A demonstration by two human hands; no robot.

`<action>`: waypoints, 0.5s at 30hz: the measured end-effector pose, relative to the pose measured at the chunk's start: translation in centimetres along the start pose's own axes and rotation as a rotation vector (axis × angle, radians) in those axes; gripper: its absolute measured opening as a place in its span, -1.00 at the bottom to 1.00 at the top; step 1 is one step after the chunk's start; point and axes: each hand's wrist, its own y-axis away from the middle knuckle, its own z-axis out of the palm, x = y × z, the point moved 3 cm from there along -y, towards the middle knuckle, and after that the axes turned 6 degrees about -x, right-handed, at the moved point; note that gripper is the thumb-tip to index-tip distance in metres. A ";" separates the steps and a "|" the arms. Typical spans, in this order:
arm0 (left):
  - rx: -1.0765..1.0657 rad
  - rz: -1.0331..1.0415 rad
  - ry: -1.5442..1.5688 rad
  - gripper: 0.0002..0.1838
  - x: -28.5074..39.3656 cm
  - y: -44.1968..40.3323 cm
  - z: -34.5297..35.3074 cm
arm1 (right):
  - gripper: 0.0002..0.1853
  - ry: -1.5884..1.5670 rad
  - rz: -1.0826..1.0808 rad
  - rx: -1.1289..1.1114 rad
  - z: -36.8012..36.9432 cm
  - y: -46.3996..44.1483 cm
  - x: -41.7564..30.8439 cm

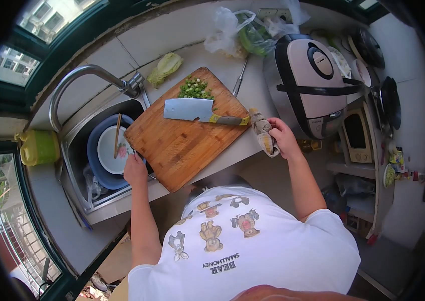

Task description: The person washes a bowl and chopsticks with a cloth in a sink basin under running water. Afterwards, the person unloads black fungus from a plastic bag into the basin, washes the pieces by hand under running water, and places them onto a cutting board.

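Note:
A wooden cutting board [187,145] lies at a slant on the counter, its left corner over the sink's edge. On it are a cleaver [188,109] with a yellow and brown handle and a pile of chopped greens [195,89]. My left hand [135,169] is closed at the board's lower left edge, beside the sink; what its fingers grip is partly hidden. My right hand [282,136] pinches a crumpled patterned cloth [263,134] just off the board's right corner, near the end of the cleaver's handle.
The sink [83,199] holds a blue basin [93,163] with a flowered bowl [106,153] and chopsticks [117,135]. A faucet [92,70] arches above. Behind the board lies a leafy vegetable [165,69]. A rice cooker [305,85] stands right; plastic bags [227,30] are behind.

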 end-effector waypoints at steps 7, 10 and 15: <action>-0.023 0.200 -0.029 -0.76 5.6 -2.9 0.3 | -0.58 0.005 0.047 -0.073 -2.0 3.0 0.6; -0.089 0.217 0.026 -0.76 6.8 -3.5 0.3 | -0.58 -0.026 0.068 -0.056 -2.1 3.9 1.1; -0.120 0.297 -0.003 -0.75 8.9 -5.2 0.3 | -0.59 -0.059 0.080 -0.068 -2.4 4.9 1.8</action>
